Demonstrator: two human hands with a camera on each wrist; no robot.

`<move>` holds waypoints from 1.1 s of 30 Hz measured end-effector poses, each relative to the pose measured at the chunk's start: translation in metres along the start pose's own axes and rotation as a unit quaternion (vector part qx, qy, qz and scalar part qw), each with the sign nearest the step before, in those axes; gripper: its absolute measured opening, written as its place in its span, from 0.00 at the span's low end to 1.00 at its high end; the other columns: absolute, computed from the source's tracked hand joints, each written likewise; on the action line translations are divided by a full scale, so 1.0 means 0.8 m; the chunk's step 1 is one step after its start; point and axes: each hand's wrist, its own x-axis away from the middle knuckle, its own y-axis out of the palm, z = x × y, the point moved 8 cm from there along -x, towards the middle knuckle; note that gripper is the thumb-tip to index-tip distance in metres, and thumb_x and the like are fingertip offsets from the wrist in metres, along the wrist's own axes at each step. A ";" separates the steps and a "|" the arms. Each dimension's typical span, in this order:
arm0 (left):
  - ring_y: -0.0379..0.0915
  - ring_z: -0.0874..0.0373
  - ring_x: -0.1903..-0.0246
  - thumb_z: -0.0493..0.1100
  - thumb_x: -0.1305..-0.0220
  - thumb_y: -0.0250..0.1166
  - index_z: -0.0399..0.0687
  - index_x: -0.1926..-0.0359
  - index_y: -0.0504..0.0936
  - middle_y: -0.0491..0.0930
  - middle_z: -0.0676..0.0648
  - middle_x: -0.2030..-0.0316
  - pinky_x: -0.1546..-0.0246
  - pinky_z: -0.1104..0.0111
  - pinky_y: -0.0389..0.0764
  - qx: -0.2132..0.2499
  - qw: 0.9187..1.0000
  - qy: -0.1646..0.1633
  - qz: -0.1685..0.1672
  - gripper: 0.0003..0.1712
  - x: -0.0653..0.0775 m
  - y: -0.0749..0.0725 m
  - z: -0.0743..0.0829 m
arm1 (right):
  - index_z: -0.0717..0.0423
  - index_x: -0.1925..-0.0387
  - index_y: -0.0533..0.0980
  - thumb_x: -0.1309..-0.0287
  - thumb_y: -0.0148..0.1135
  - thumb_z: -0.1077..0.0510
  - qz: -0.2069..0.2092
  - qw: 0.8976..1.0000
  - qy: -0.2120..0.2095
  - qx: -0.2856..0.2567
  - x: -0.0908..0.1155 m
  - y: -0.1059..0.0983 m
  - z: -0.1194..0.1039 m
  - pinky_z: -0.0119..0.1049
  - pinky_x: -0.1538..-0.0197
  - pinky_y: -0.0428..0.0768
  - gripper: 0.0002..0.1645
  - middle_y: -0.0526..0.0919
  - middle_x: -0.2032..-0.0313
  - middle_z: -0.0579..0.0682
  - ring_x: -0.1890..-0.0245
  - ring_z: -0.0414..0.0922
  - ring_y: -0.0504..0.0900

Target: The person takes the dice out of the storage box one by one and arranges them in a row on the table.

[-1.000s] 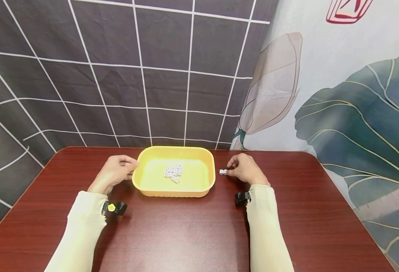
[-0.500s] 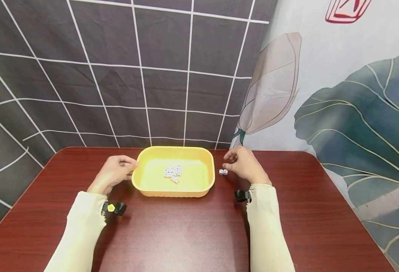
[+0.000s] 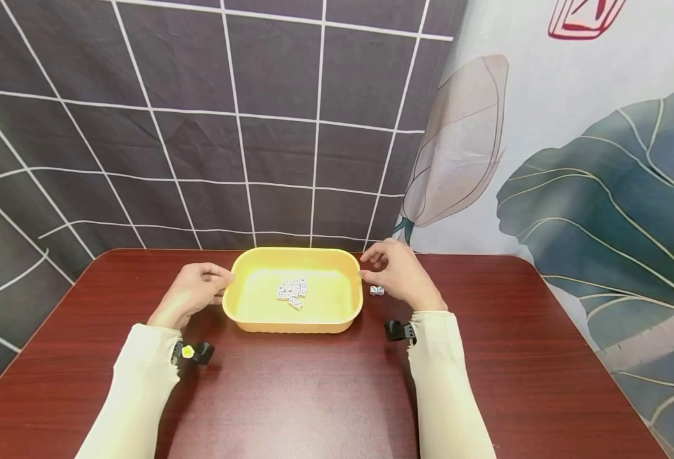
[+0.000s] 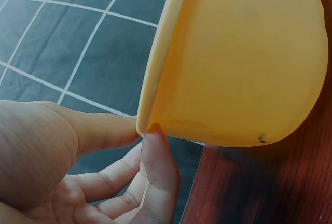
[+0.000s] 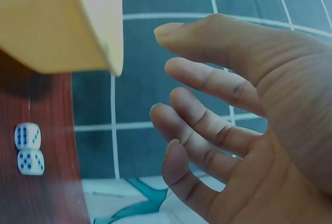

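Note:
A yellow plastic tray (image 3: pixel 256 317) stands near the table's far edge, with several white dice (image 3: pixel 293 291) clustered on its bottom. My left hand (image 3: pixel 194 290) pinches the tray's left rim between thumb and forefinger, plain to see in the left wrist view. On the other side my right hand (image 3: pixel 402 275) hovers beside the right rim, fingers loosely bent and holding nothing. A small gap parts its thumb from the rim in the right wrist view. Two white dice (image 5: pixel 29 149) with blue pips sit side by side on the table, right of the tray.
The reddish-brown table (image 3: pixel 291 395) ends just behind the tray at a dark cloth (image 3: pixel 273 153) with white grid lines. To the right hangs a pale cloth (image 3: pixel 543 127) printed with leaves. A black strap device (image 3: pixel 201 352) is on each wrist.
My right hand has come away from the two dice, which stay on the table, and has moved left and away from me to the tray's rim. My left hand keeps its place.

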 end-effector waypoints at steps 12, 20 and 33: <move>0.81 0.65 0.69 0.38 0.28 0.59 0.25 0.46 0.77 0.86 0.42 0.61 0.64 0.72 0.86 0.000 1.000 0.003 -0.001 0.18 -0.001 0.000 0.001 | 0.55 0.60 0.84 0.49 0.77 0.58 -0.012 1.000 0.009 -0.011 -0.005 0.023 -0.029 0.37 0.57 0.77 0.14 0.81 0.63 0.56 0.63 0.47 0.79; 0.81 0.64 0.69 0.38 0.28 0.59 0.25 0.46 0.78 0.85 0.42 0.61 0.64 0.72 0.86 0.000 1.000 -0.001 0.002 0.19 -0.002 0.000 -0.002 | 0.55 0.60 0.85 0.50 0.78 0.57 -0.030 0.999 0.021 0.000 -0.010 0.050 -0.042 0.36 0.57 0.78 0.15 0.83 0.61 0.57 0.63 0.46 0.79; 0.81 0.64 0.69 0.38 0.28 0.59 0.25 0.45 0.77 0.85 0.43 0.62 0.64 0.72 0.86 0.004 1.000 -0.003 0.000 0.19 -0.002 0.000 -0.002 | 0.60 0.63 0.85 0.53 0.78 0.60 -0.038 0.999 0.004 0.000 -0.014 0.095 -0.062 0.38 0.57 0.79 0.14 0.84 0.62 0.57 0.62 0.47 0.79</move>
